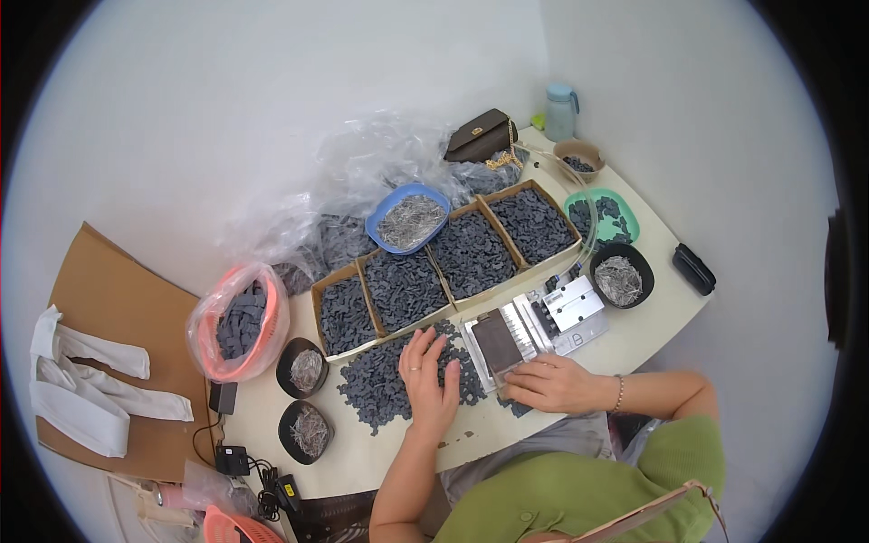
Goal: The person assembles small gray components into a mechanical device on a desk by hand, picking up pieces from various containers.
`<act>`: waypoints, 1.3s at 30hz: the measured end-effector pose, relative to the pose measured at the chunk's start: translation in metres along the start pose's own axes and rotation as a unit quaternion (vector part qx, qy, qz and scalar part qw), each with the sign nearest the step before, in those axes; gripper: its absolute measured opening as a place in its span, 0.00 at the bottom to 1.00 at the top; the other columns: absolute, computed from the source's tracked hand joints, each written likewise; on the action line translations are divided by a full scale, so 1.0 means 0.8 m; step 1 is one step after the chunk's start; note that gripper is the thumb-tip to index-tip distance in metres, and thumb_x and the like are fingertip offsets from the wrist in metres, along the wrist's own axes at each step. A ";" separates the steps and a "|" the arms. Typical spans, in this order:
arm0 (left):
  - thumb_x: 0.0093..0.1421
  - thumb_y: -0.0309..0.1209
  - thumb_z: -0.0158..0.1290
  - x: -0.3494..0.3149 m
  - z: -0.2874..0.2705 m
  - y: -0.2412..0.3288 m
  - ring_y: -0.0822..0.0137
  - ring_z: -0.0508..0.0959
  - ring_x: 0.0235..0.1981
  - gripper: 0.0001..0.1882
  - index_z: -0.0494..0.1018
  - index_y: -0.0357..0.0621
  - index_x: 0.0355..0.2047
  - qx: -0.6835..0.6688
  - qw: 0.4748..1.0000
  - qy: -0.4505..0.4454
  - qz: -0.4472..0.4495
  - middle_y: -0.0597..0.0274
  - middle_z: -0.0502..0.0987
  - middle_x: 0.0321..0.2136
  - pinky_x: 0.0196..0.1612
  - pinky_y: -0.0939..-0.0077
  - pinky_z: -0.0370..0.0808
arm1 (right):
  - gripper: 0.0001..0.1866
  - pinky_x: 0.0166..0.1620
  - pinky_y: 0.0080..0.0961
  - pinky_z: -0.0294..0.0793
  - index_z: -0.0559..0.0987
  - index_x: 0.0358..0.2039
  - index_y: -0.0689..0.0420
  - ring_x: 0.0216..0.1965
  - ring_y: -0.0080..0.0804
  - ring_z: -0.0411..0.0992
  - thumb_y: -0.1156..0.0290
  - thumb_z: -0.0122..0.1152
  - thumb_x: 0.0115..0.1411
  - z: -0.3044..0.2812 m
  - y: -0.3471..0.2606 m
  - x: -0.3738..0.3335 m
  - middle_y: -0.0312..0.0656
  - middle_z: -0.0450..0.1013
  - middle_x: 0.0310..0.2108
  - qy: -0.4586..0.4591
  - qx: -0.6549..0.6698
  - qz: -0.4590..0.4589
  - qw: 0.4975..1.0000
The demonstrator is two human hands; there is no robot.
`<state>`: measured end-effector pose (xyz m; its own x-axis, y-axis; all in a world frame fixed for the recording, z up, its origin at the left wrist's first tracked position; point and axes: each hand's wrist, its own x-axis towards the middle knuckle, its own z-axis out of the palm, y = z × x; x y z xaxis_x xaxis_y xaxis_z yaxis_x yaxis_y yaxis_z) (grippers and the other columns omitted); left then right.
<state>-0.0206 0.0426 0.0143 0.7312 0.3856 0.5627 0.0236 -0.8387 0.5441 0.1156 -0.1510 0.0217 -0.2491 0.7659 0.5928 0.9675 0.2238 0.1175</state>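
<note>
Left hand (425, 385) rests loose, fingers slightly spread and holding nothing visible, at the pile of small pieces (373, 389), matte dark grey, flat and irregular, scattered toward the worktop (380, 466)'s near edge. Right hand (546, 385) has bent fingers on the near end of the metal fixture (568, 342), at the brown plate (498, 342); can't tell if it grips or only presses. Fixture: shiny, ridged silver metal near the worktop's near edge, right of the pile; plate flat, rectangular, dull; a smooth white block (572, 304) sits at the fixture's right end. Behind: long cardboard tray (503, 233), four rectangular compartments heaped with the grey pieces, slanting across the worktop's middle. Blue plastic basin (372, 224), rounded, on the tray's far rim, full of thin shiny metal pins (410, 222). Two glossy black bowls of pins by the worktop's left edge, a third black bowl (647, 274) toward the right edge, beside a rounded green dish (631, 217). Crinkly clear plastic bags (385, 145) along the far edge.
</note>
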 end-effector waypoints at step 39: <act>0.44 0.24 0.53 -0.006 0.045 0.048 0.56 0.79 0.36 0.13 0.76 0.30 0.32 0.274 0.918 -0.189 0.218 0.45 0.78 0.36 0.39 0.69 0.76 | 0.31 0.58 0.44 0.61 0.63 0.59 0.58 0.58 0.53 0.60 0.72 0.61 0.55 0.025 0.117 0.056 0.58 0.56 0.61 -0.073 0.118 0.232 0.963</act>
<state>0.0009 -0.0051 0.0099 0.9342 -0.1053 0.3408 -0.0625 -0.9890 -0.1341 0.1940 -0.0838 0.0430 0.1876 0.8894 0.4168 0.9435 -0.0452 -0.3282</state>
